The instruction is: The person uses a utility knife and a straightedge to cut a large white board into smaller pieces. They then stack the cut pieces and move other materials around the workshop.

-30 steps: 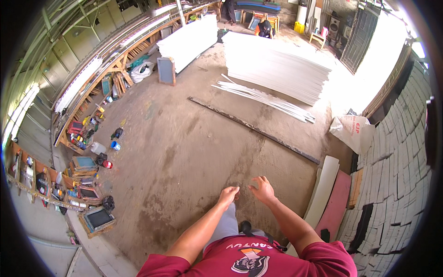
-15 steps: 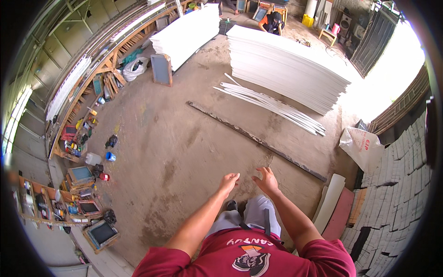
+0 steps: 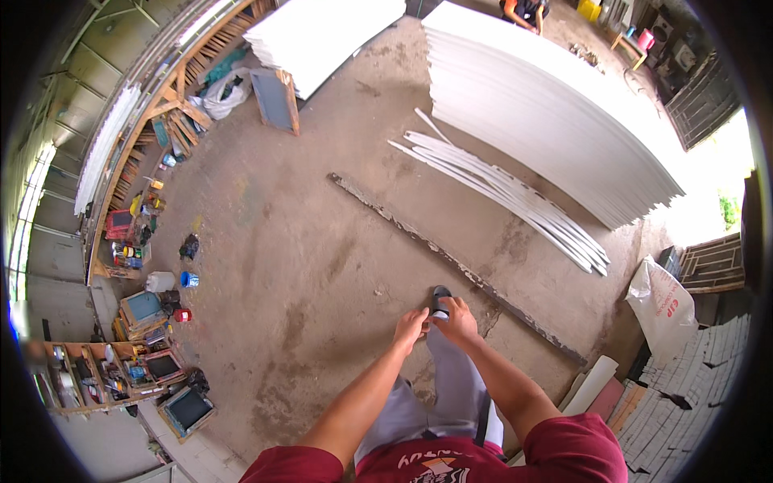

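Concrete floor (image 3: 306, 266) fills most of the view, grey-brown, stained and dusty. Stack of large white sheets (image 3: 555, 121) lies at 1 o'clock, edges fanned; a second white stack (image 3: 322, 28) sits at 12 o'clock. Bundle of thin white strips (image 3: 515, 193) rests on the floor just beside the big stack, toward centre. Long weathered plank (image 3: 451, 258) runs diagonally from centre to 4 o'clock. Wooden shelving (image 3: 153, 137) lines the edge from 9 to 11 o'clock, cluttered with cans and framed screens. White sack (image 3: 664, 302) slumps at 3 o'clock, near stacked grey tiles (image 3: 692, 386) at 4 o'clock. Blue-panelled frame (image 3: 276, 99) stands upright at 11 o'clock.

Wearer in red shirt, pale trousers, both forearms entering from 6 o'clock. Dark shoe (image 3: 440, 299) just below centre, on the raised leg's foot, close beside the plank. Left hand (image 3: 411, 328) at the ankle, fingers curled inward; whether they grip anything, cannot tell. Right hand (image 3: 456, 318) touching the shoe's heel end, fingers bent over it, seemingly holding it. Hands side by side, nearly touching.

Small red can (image 3: 183, 315) and blue can (image 3: 188, 279) at 9 o'clock, well apart from the hands.
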Tool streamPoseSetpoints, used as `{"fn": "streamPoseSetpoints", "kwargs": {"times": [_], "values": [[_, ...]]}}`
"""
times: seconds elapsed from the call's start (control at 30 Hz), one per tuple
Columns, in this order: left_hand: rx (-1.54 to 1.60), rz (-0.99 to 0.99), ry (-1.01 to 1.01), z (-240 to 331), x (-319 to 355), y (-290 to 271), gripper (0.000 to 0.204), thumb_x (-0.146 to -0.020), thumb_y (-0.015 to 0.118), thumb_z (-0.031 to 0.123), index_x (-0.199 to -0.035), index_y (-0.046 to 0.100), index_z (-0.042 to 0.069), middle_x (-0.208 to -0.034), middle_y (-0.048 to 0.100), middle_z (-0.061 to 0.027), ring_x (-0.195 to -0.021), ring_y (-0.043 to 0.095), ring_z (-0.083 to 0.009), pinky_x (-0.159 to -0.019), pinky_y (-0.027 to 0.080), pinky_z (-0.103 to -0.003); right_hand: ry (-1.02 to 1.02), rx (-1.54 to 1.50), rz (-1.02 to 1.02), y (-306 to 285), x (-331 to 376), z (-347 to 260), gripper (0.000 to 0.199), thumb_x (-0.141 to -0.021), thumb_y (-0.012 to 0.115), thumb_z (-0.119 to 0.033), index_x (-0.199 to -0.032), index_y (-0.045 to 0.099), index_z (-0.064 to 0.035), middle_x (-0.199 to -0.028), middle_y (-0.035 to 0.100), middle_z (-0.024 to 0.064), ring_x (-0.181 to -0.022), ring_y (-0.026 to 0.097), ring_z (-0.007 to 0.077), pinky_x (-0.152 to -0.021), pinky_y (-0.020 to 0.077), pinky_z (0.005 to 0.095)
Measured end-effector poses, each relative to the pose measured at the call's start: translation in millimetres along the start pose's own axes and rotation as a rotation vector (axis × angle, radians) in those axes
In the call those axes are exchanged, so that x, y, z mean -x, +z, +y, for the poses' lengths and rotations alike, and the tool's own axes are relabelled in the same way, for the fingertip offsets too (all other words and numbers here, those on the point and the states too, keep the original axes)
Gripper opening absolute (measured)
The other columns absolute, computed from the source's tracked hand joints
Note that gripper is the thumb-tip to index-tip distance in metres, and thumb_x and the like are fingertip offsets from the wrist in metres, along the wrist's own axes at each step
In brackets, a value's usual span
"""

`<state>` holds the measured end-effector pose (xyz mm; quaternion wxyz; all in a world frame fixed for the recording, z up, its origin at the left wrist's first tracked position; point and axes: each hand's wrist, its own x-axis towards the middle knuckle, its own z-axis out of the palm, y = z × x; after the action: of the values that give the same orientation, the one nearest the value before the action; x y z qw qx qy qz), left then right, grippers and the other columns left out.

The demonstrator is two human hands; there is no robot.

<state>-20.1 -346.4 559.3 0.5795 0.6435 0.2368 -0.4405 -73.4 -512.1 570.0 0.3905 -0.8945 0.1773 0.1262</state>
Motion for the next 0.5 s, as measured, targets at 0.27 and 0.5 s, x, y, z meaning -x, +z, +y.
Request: {"fn": "streamPoseSetpoints", "kwargs": {"times": [0.27, 0.5], "values": [[-0.061, 0.121, -0.063, 19.7, -225.9, -17.0, 0.047, -0.103, 0.066, 0.046, -0.133, 0.066, 0.009, -0.115, 0.070, -0.0038, -0.082, 0.067, -0.0138, -0.070, 0.050, -0.029, 0.141, 0.076, -0.111, 89.2, -196.7, 90.2, 0.076, -0.079, 0.088, -0.039, -0.144, 0.056, -0.0177, -0.137, 0.060, 0.0127, -0.132, 0.057, 0.0357, -0.106, 0.0528, 0.0474], [0.004, 0.156, -0.167, -19.2, -419.4, -46.2, 0.053, -0.103, 0.065, 0.044, -0.146, 0.059, 0.014, -0.132, 0.068, -0.0075, -0.086, 0.069, -0.0157, -0.076, 0.050, -0.037, 0.285, 0.257, -0.184, 212.1, -338.6, 208.1, 0.093, -0.074, 0.093, -0.039, -0.151, 0.048, -0.0147, -0.142, 0.056, 0.0133, -0.136, 0.054, 0.0351, -0.108, 0.0517, 0.0481]]}}
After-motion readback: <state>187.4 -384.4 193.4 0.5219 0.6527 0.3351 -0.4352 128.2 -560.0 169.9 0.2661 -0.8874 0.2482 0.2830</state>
